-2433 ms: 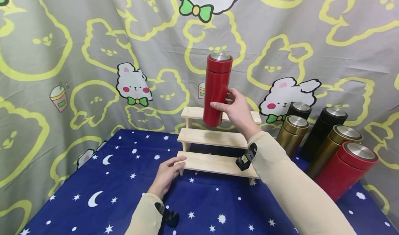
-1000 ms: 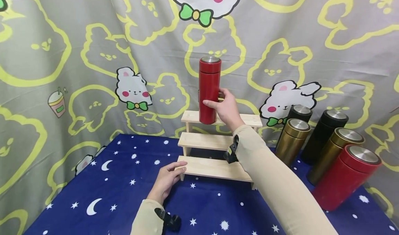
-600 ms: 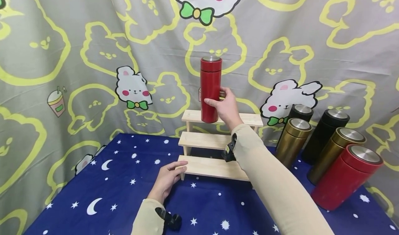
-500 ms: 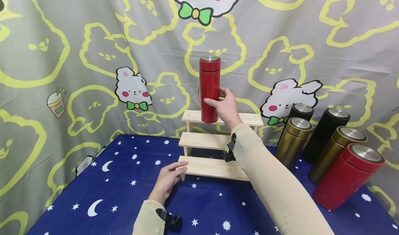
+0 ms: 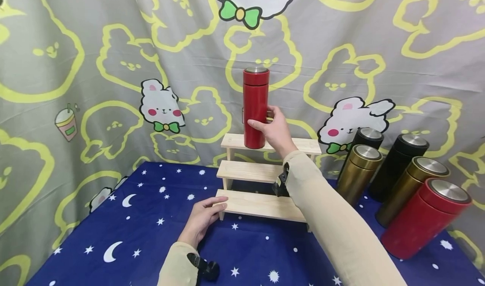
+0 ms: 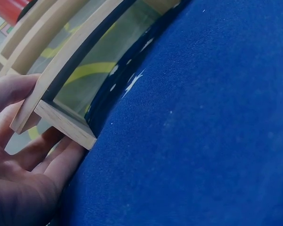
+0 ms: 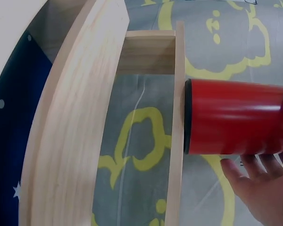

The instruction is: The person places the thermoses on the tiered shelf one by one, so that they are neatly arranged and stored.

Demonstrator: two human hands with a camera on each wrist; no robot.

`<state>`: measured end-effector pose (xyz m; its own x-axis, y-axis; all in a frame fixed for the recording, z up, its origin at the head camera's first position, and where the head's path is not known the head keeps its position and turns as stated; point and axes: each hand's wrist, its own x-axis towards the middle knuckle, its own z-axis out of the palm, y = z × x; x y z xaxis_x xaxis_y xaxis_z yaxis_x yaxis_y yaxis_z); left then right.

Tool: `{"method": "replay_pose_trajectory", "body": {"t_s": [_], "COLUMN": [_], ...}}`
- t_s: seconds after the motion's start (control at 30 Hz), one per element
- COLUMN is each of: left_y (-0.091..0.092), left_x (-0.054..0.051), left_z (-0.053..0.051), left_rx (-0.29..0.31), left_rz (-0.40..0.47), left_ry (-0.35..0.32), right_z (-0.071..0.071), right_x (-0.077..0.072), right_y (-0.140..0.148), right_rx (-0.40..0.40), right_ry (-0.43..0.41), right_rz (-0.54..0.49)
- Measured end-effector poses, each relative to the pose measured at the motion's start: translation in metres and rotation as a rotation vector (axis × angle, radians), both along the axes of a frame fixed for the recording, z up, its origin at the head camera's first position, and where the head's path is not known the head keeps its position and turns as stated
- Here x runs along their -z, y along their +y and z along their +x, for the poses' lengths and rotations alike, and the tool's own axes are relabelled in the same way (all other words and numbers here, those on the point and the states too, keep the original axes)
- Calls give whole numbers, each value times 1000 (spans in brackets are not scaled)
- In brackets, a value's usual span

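Note:
My right hand holds a red thermos bottle with a steel-topped lid. The bottle stands upright at the top step of a three-step wooden display stand, left of its middle. In the right wrist view the dark base of the red bottle meets the top board, or nearly so. My left hand grips the left end of the lowest step. The left wrist view shows its thumb against the board and the other fingers curled beneath it.
On the right stand a second, wider red bottle, two gold bottles and two black bottles. A blue cloth with stars and moons covers the table. A patterned grey curtain hangs close behind the stand.
Over the past two seconds the red bottle has moved slightly left and back to the top step. In the last half second it has barely moved. The left hand keeps its grip on the stand.

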<state>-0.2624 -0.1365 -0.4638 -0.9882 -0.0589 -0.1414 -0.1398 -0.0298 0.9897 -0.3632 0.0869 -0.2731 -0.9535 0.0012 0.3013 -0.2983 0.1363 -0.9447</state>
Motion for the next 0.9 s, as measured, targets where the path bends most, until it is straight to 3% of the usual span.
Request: {"method": "replay_pose_trajectory", "body": {"t_s": [0.4,0.9], "left_y": [-2,-1], "left_x": [-1,-3], "left_z": [1,4], "left_rx": [27,16], "left_rz": [13,-5], "left_ry": [0,8], "right_z": [25,62], "right_x": [8,22], "right_y": [18,57], "right_rx": [-3,5], "right_ry": [-41,17], "right_rz": [16,82]}}
